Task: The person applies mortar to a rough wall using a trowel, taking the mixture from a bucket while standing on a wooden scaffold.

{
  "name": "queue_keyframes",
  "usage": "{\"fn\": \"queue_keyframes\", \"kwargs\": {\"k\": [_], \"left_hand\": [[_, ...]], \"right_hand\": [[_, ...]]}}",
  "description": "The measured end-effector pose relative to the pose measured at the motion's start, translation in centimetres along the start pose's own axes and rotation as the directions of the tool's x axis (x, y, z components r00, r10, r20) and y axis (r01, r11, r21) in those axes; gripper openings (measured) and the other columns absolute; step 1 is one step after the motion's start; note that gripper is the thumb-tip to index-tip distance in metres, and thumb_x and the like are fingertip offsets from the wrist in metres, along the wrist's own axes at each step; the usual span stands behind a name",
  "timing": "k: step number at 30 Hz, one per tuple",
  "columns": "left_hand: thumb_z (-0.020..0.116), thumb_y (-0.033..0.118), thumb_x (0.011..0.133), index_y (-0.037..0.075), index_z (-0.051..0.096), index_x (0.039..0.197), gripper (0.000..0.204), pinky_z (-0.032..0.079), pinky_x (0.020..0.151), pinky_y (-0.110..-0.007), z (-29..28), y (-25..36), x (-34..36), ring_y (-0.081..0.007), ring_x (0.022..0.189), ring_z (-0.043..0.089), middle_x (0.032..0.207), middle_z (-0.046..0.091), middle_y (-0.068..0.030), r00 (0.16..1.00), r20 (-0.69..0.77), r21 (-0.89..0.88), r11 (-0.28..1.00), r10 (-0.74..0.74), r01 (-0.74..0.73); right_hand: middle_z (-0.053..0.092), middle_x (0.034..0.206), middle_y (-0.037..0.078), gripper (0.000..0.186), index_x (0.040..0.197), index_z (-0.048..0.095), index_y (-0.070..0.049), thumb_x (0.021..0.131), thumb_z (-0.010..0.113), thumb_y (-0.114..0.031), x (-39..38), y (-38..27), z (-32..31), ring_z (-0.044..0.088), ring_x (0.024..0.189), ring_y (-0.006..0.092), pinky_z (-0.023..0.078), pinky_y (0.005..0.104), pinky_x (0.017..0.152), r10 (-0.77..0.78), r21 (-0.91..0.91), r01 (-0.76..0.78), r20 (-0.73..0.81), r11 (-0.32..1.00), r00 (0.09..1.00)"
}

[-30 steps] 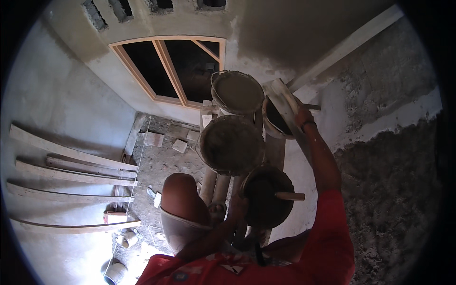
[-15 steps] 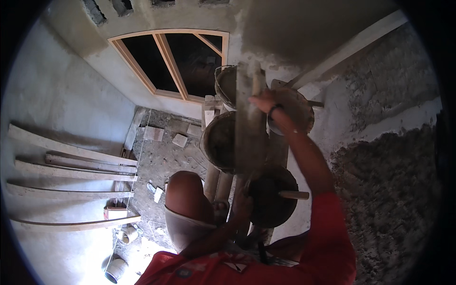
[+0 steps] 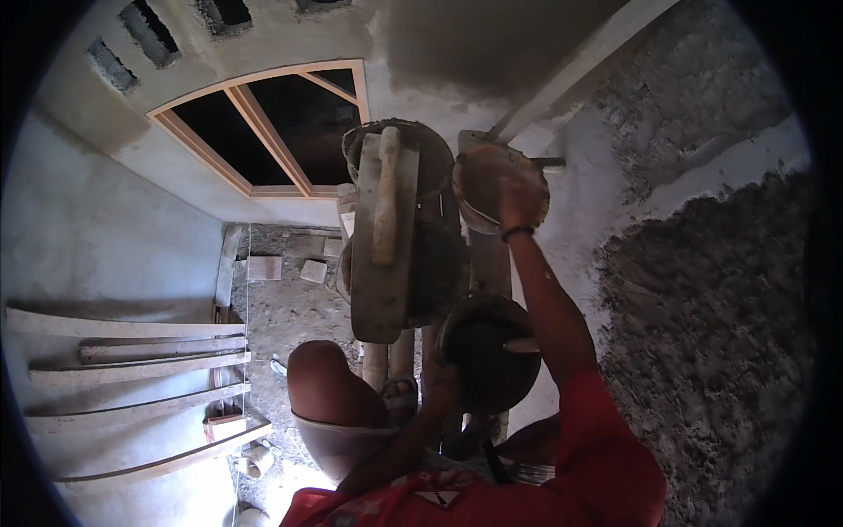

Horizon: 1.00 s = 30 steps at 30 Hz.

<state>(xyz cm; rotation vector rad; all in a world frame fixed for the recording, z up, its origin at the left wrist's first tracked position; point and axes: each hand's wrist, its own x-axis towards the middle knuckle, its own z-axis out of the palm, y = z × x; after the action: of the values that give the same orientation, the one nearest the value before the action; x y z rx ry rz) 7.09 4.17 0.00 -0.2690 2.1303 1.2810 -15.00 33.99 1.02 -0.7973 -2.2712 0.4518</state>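
A long plasterer's float [image 3: 364,290] with a pale handle lies across two dark buckets. One of them is the far bucket [image 3: 435,154], and the float hides much of the other. My right hand [image 3: 520,204] reaches over a round, shallow container [image 3: 483,171] with a worn rim, to the right of the float. Its fingers are blurred, so their grip does not show. Close to my body, my left hand [image 3: 442,386] is closed on the left rim of a dark bucket [image 3: 492,386]. Out of that bucket sticks a wooden tool handle [image 3: 522,346].
Boards [image 3: 132,373] stick out from the left wall. A framed window opening [image 3: 263,132] is in the far wall. Broken blocks [image 3: 313,270] lie on the dusty floor. Rough wet plaster [image 3: 702,351] covers the right wall, and a long straight batten [image 3: 580,70] leans there.
My right hand has let go of the float, which now rests on the buckets, and has moved over the round container. My left hand stays at the near bucket. The view has shifted right.
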Motion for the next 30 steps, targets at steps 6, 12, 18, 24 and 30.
{"fn": "queue_keyframes", "kwargs": {"k": [6, 12, 18, 24, 30], "left_hand": [[0.054, 0.013, 0.071, -0.002, 0.057, 0.111, 0.043, 0.05, 0.079, -0.042, 1.3, -1.7, 0.7, -0.0341, 0.087, 0.064, 0.093, 0.066, -0.0215, 0.996, 0.04, -0.059, 0.995, 0.081, -0.079], [0.055, 0.015, 0.071, -0.003, 0.056, 0.111, 0.044, 0.049, 0.081, -0.044, 1.4, -2.3, 1.2, -0.0381, 0.089, 0.063, 0.093, 0.065, -0.0223, 0.993, -0.06, 0.133, 0.987, 0.101, -0.093], [0.055, 0.017, 0.073, -0.002, 0.055, 0.115, 0.046, 0.049, 0.081, -0.044, 1.9, -4.8, 2.4, -0.0373, 0.09, 0.063, 0.095, 0.065, -0.0211, 0.971, -0.036, 0.053, 0.97, 0.238, -0.236], [0.057, 0.019, 0.073, 0.0, 0.057, 0.113, 0.045, 0.047, 0.088, -0.048, 1.5, -3.3, 2.0, -0.0428, 0.1, 0.06, 0.103, 0.064, -0.0248, 0.999, 0.035, 0.037, 0.998, 0.042, -0.043], [0.055, 0.017, 0.074, 0.001, 0.057, 0.114, 0.044, 0.047, 0.091, -0.047, 3.0, -4.1, 2.4, -0.0394, 0.105, 0.061, 0.107, 0.064, -0.0241, 0.994, 0.016, 0.017, 0.994, 0.109, -0.109]], "right_hand": [[0.054, 0.116, 0.013, 0.067, 0.133, 0.035, -0.006, 0.081, 0.072, -0.025, -4.0, 12.4, -2.8, 0.057, 0.101, 0.0323, 0.048, 0.0552, 0.089, 0.745, 0.484, -0.861, 0.514, 0.158, 0.425], [0.049, 0.12, 0.015, 0.05, 0.127, 0.042, -0.004, 0.083, 0.064, -0.015, -6.5, 7.8, 2.2, 0.055, 0.105, 0.0336, 0.052, 0.0531, 0.092, 0.39, 0.521, -0.674, 0.85, -0.524, 0.353], [0.05, 0.115, 0.015, 0.033, 0.11, 0.048, 0.0, 0.08, 0.058, -0.008, -6.3, 12.0, 6.1, 0.053, 0.108, 0.033, 0.052, 0.054, 0.091, 0.597, 0.607, -0.615, 0.759, -0.503, 0.261], [0.053, 0.097, 0.01, 0.023, 0.099, 0.051, -0.001, 0.078, 0.059, -0.006, -6.8, 13.9, 1.3, 0.057, 0.095, 0.0277, 0.056, 0.0494, 0.082, 0.586, 0.603, -0.66, 0.755, -0.447, 0.294], [0.058, 0.095, 0.009, 0.017, 0.094, 0.055, -0.005, 0.078, 0.061, -0.005, -6.8, 17.8, -8.4, 0.06, 0.093, 0.0245, 0.054, 0.0435, 0.085, 0.538, 0.616, -0.76, 0.721, -0.207, 0.437]]}}
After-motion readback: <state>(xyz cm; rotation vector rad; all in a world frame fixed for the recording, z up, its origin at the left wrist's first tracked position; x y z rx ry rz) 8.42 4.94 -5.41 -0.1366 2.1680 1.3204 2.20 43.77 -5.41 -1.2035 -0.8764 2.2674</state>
